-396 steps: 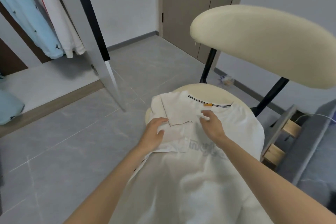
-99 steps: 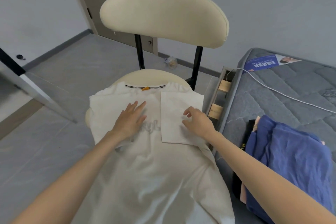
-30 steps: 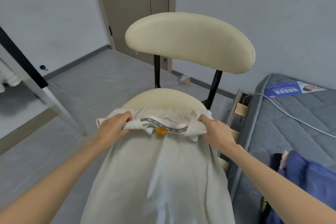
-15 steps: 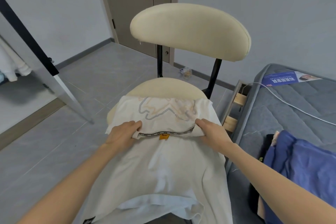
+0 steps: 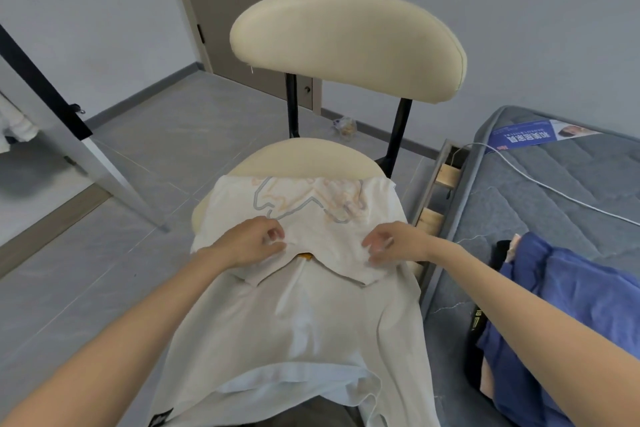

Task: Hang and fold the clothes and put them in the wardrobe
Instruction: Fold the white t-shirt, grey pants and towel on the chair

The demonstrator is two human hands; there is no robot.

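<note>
The white T-shirt [image 5: 304,315] is spread over the seat of the chair [image 5: 311,158]. Its upper part is folded over, print upward, toward the seat's far edge, and its hem is draped past the near edge. The flap's loose edge is pinched by the left hand [image 5: 254,243] and right hand [image 5: 398,243]. The collar band seen half a second earlier is now covered, and only the orange tag [image 5: 305,256] is exposed.

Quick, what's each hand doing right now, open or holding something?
Left hand: pinching the white shirt at its folded edge.
Right hand: fingers curled, pinching the same shirt.
</note>
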